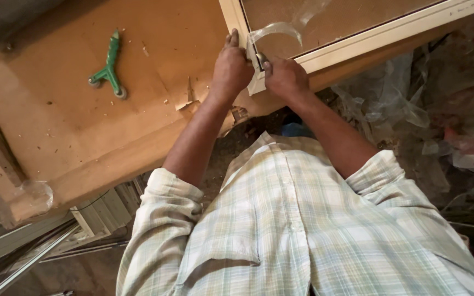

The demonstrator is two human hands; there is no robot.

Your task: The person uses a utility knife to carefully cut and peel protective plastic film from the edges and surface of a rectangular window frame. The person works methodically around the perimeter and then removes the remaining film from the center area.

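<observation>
Both sets of fingers are pinched in tight at the near corner of the cream frame. The left hand clamps the frame's edge; the right hand grips something small and dark against the corner, what it is I can't tell. A curl of clear film lifts off the pane just above. The frame lies on the counter; a green roller tool sits well apart. Looks like corner work mid-way, and the next move wants steady pressure.

Cream frame, green roller tool, tan-brown worktable, pale green-and-white checked shirt
</observation>
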